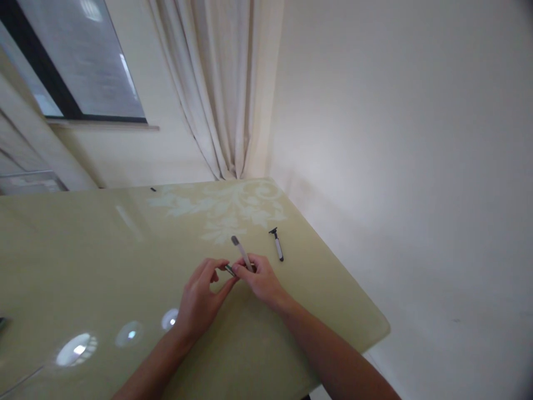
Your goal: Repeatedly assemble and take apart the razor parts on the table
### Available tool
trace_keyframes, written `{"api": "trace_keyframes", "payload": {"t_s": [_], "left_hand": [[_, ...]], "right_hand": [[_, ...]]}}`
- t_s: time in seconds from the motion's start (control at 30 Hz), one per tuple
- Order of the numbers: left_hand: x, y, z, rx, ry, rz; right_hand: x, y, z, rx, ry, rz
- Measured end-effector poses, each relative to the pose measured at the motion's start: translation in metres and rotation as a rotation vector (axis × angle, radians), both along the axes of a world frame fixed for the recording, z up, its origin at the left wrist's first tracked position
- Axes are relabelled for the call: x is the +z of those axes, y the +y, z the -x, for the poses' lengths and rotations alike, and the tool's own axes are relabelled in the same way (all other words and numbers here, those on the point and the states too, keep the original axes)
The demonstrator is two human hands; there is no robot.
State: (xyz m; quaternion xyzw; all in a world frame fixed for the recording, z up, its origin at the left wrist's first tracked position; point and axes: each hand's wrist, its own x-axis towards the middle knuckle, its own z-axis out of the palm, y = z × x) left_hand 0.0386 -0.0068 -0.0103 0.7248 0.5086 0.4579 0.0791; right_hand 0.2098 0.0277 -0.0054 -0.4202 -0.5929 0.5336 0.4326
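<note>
My right hand (261,278) is closed around a grey handle (244,254) with a rounded dark end. The handle tilts up and to the left, and it resembles the handle of the razor lying nearby. A small, thin dark-green piece (230,270) is pinched between the fingertips of my left hand (203,297); its exact kind is too small to make out. The right fingertips touch or nearly touch this piece. Beyond my right hand, a razor (278,244) with a grey-and-black handle lies on the table, its head pointing away from me.
The glossy pale-green table (104,261) has a white leaf pattern and a rounded right corner. A tiny dark item (153,189) lies near its far edge. White wall (395,166) borders the right side; a curtain (225,89) hangs behind. A thin cord (25,379) shows at lower left.
</note>
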Motion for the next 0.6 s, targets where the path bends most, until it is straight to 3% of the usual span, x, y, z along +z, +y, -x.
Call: {"api": "trace_keyframes", "payload": {"t_s": [0.17,0.33,0.47,0.6], "left_hand": [[0.0,0.001,0.002,-0.087,-0.032,0.0],[0.003,0.005,0.006,-0.104,-0.084,0.004],[0.002,0.009,0.012,-0.011,-0.11,0.043],[-0.001,0.01,0.014,-0.168,-0.082,0.106]], "right_hand": [[0.01,0.011,-0.005,-0.057,-0.098,0.005],[0.022,0.028,0.004,0.069,-0.109,0.021],[0.014,0.028,0.015,0.133,-0.044,0.045],[0.007,0.018,0.013,0.192,0.034,0.049]]}}
